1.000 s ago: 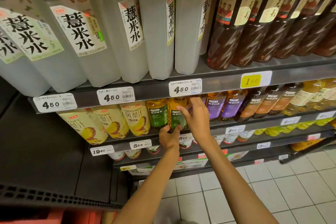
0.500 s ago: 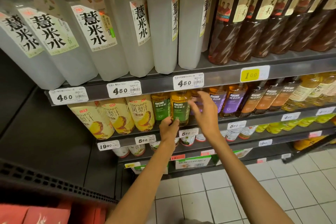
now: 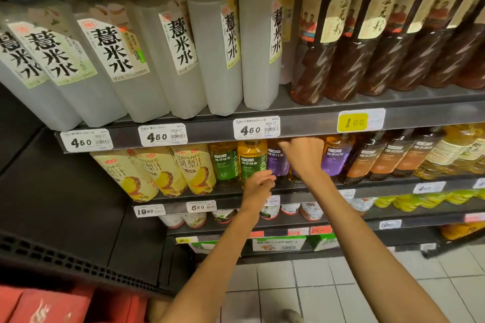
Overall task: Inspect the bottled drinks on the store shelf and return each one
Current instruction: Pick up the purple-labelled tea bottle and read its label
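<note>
left hand [image 3: 258, 183] gripping green-label bottle [image 3: 251, 158], store shelf [image 3: 301, 123]

Glossy clear plastic bottle [image 3: 251, 158] with paper label; matt metal shelf [image 3: 210, 134].

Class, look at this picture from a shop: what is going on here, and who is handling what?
A person stands at a drinks shelf, reaching in with both bare arms. The left hand is at the base of a green-labelled tea bottle that stands upright in its row on the shelf; its fingers seem curled against the bottle. The right hand reaches for the top of the neighbouring purple-labelled bottle, though how firmly it grips cannot be seen. No bottle is lifted clear of the shelf.
</note>
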